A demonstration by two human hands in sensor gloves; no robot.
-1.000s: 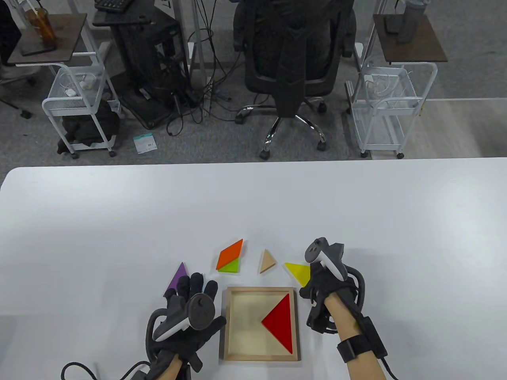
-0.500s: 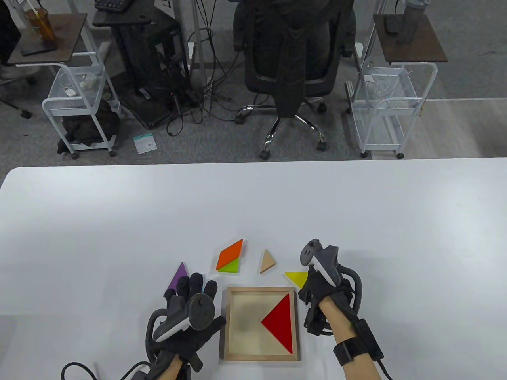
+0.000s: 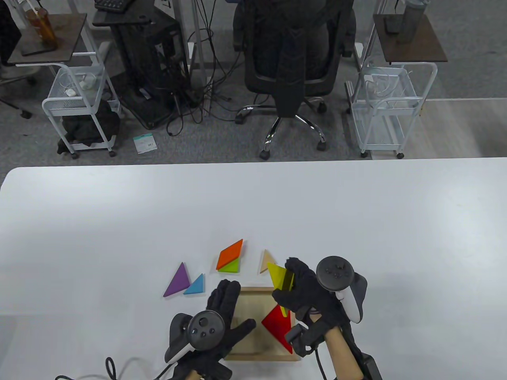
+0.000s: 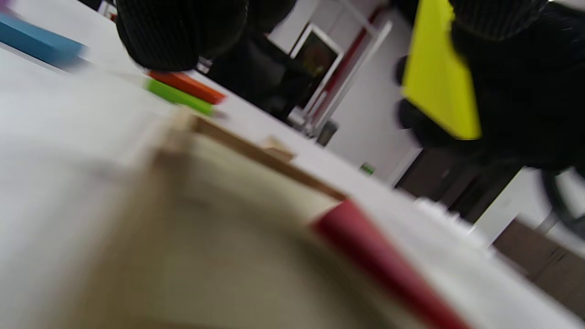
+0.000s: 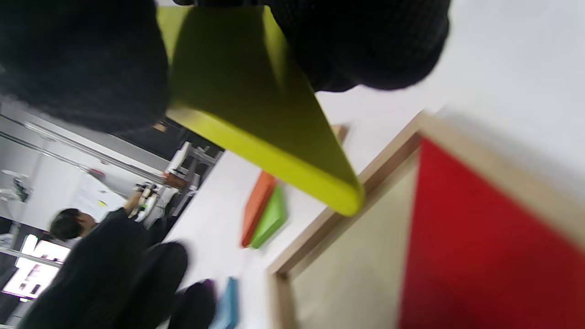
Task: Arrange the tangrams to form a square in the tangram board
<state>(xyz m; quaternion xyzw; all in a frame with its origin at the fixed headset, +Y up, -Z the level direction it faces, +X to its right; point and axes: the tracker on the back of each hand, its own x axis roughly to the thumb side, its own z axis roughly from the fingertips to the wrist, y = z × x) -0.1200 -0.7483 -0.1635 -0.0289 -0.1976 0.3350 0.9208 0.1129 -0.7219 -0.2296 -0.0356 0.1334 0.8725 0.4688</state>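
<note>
Pale bare-wood tangram board [image 3: 259,295], glossy smooth yellow triangle [image 3: 282,278], matt white table [image 3: 253,206], black knitted gloves [image 3: 307,293].

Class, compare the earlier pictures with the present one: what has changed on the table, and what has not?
The right hand has picked the yellow triangle off the table and carried it over the tangram board. The left hand has moved right onto the board, uncovering the blue triangle. The red triangle and the other loose pieces have not moved.

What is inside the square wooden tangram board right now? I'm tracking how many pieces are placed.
Inside the square wooden tangram board, only one large red triangle shows, against its right side. The left hand and right hand holding the yellow triangle cover the rest partly.
</note>
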